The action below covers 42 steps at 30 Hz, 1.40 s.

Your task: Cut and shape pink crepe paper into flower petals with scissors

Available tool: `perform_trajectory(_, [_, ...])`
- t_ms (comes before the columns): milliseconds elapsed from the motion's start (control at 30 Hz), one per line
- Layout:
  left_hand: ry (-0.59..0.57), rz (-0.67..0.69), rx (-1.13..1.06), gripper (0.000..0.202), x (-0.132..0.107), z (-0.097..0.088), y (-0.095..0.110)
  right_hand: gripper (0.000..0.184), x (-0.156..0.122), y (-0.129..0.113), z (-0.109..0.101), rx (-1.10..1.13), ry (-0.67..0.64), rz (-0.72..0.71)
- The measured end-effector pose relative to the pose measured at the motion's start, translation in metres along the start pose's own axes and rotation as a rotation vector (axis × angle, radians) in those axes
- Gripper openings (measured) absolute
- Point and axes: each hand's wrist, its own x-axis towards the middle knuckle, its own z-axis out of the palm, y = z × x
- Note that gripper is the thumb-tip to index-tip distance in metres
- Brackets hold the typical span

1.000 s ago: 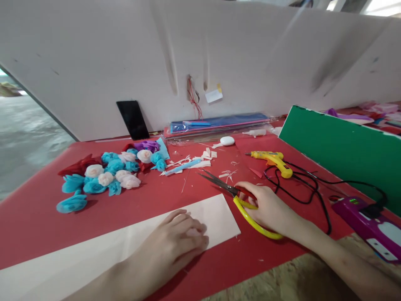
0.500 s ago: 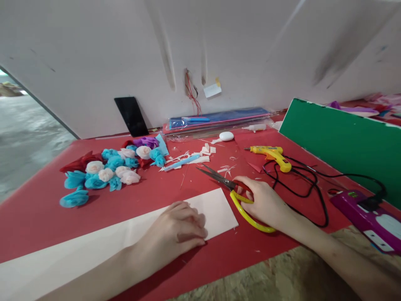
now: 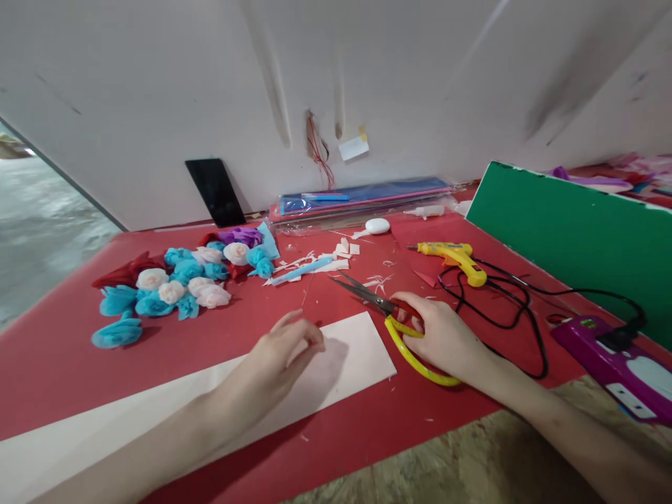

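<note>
My right hand (image 3: 438, 334) clasps yellow-and-red-handled metal scissors (image 3: 387, 307); my left hand (image 3: 278, 353), half-curled, empty, hovers over the near long white paper strip (image 3: 362, 350).

No word, brand or number can be read. At 3 o'clock, the yellow glue gun (image 3: 459, 257) bears small dark print along its barrel, too tiny to make out. Between 3 and 4 o'clock, the purple power strip (image 3: 593, 357) shows a small green glow (image 3: 589, 323); whether it forms digits, I cannot tell. Near 12 o'clock, a white card (image 3: 353, 148) is on the wall (image 3: 420, 84), any writing too faint to read.
</note>
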Motion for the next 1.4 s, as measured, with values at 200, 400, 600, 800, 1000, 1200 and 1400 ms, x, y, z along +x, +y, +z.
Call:
perform_trajectory(200, [0.02,0.016,-0.009,0.007,0.013,-0.008,-0.019,0.044,0.002,0.002,-0.001,-0.02,0.011,0.025])
perform_trajectory(400, [0.006,0.237,0.06,0.015,0.004,0.003,-0.017,0.043,0.002,0.0,-0.002,-0.029,-0.003,0.042])
perform_trajectory(600, [-0.253,0.314,-0.101,0.01,-0.001,0.008,-0.006,0.045,0.003,0.0,-0.002,-0.025,-0.008,0.039])
perform_trajectory(800, [-0.201,0.307,-0.161,0.007,-0.002,0.01,-0.004,0.045,0.001,0.001,0.0,-0.032,-0.014,0.024])
perform_trajectory(1000, [-0.21,0.236,-0.18,0.008,-0.001,0.014,0.0,0.043,0.001,-0.002,-0.002,-0.047,-0.031,-0.002])
perform_trajectory(1200, [-0.138,0.119,-0.125,0.014,-0.006,0.016,-0.002,0.043,0.002,-0.001,-0.001,-0.054,-0.03,-0.005])
perform_trajectory(1400, [0.009,-0.185,0.037,0.023,0.014,-0.01,-0.025,0.04,0.002,0.0,-0.001,-0.05,-0.029,-0.011])
